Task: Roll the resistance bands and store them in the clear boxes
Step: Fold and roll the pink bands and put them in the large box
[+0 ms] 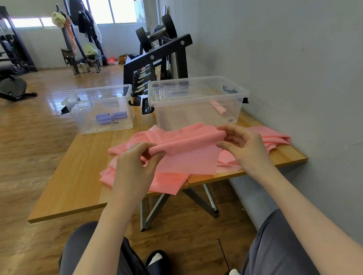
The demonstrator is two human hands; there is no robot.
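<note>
I pinch the pink band [185, 149] at frame centre, left hand [134, 170] and right hand [243, 147] clamped on its ends, starting the roll; next, keep turning evenly toward the right box [197, 101].

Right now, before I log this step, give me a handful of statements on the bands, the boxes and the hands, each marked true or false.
1. Both hands pinch the rolled edge of the pink band. True: left hand and right hand hold its two ends.
2. The left clear box holds pink rolls. False: it holds purple rolls.
3. The right clear box holds one pink roll. True.
4. The pink band is already fully rolled. False: only its far edge is rolled; the rest lies loose on the wooden table.
5. A lid covers the left clear box. False: it stands open.
</note>
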